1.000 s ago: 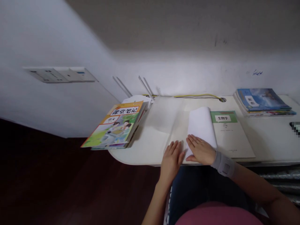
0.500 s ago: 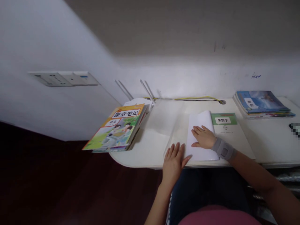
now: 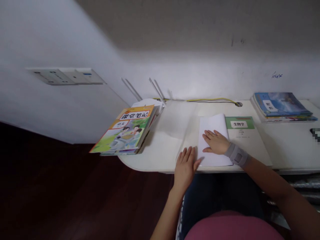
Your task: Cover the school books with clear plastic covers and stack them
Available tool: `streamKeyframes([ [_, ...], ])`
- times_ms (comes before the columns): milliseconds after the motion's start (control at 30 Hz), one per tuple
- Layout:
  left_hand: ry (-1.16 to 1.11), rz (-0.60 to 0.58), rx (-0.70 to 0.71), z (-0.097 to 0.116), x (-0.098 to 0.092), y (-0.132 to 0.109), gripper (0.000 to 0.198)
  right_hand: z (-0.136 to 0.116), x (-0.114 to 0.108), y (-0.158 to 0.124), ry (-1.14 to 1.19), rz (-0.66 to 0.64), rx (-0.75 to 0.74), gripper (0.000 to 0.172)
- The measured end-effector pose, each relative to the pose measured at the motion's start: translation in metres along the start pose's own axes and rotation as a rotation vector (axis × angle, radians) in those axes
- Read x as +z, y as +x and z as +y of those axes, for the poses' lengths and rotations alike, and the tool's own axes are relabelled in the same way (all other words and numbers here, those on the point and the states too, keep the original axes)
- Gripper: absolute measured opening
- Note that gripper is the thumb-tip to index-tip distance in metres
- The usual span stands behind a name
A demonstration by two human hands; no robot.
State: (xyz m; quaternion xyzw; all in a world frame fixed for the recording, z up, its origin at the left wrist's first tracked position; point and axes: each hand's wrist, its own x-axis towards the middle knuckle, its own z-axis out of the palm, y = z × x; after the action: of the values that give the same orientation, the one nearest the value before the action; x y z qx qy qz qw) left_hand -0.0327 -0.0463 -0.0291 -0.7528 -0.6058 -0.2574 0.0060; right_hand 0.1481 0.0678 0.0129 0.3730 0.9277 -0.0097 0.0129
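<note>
A textbook (image 3: 246, 146) with a green band across its cover lies on the white desk near the front edge. Over its left part is a white sheet (image 3: 217, 124), folded flat. My right hand (image 3: 215, 142), with a grey band on its wrist, rests palm down on this sheet with its fingers spread. Left of it, my left hand (image 3: 186, 166) lies flat at the desk's front edge, fingers stretched out, beside the sheet's left side. A clear, see-through film (image 3: 188, 133) seems to spread under and beyond the left fingers; its outline is faint. Neither hand grips anything.
A stack of books (image 3: 125, 131) overhangs the desk's left end, in front of a white router (image 3: 147, 102) with upright antennas. At the back right sits another stack of books (image 3: 283, 105). A yellow cable (image 3: 212, 99) runs along the wall to a desk hole.
The whole view has shifted slightly, so the desk appears a little higher. Both hands stay almost in place on the desk and sheet, with no clear change in their pose.
</note>
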Motion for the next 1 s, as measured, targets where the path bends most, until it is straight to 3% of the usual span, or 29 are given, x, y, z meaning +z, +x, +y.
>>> streamKeyframes([
  [133,-0.205,0.02,-0.12,-0.009,-0.014,0.003,0.047,-0.004,-0.005,-0.01,0.003,0.026,-0.034,0.063],
  [267,-0.222,0.014,-0.164,-0.031,-0.027,0.002,0.039,-0.011,-0.01,-0.038,-0.01,0.032,-0.152,0.053],
  [433,-0.162,0.018,-0.1,-0.048,-0.028,-0.003,0.032,-0.015,-0.01,-0.063,0.002,0.008,-0.223,0.063],
  [567,-0.129,0.056,-0.064,-0.045,-0.026,-0.003,0.031,-0.025,-0.008,-0.062,0.036,-0.002,-0.229,0.072],
  [667,-0.123,0.065,-0.067,-0.048,-0.026,-0.004,0.031,-0.026,-0.01,-0.058,0.112,0.025,-0.244,0.067],
  [733,-0.118,0.063,-0.061,-0.051,-0.025,-0.004,0.032,-0.013,-0.014,-0.056,0.185,0.082,-0.226,0.06],
  [833,-0.036,0.12,-0.068,-0.043,-0.024,-0.005,0.033,0.03,-0.017,-0.048,0.288,0.234,-0.099,0.052],
  [933,0.037,0.195,-0.03,-0.001,-0.021,0.001,0.039,0.084,-0.009,-0.03,0.414,0.397,0.081,0.054],
  [1000,0.006,0.116,0.096,0.04,-0.017,0.009,0.046,0.111,0.002,-0.014,0.471,0.473,0.24,0.059],
])
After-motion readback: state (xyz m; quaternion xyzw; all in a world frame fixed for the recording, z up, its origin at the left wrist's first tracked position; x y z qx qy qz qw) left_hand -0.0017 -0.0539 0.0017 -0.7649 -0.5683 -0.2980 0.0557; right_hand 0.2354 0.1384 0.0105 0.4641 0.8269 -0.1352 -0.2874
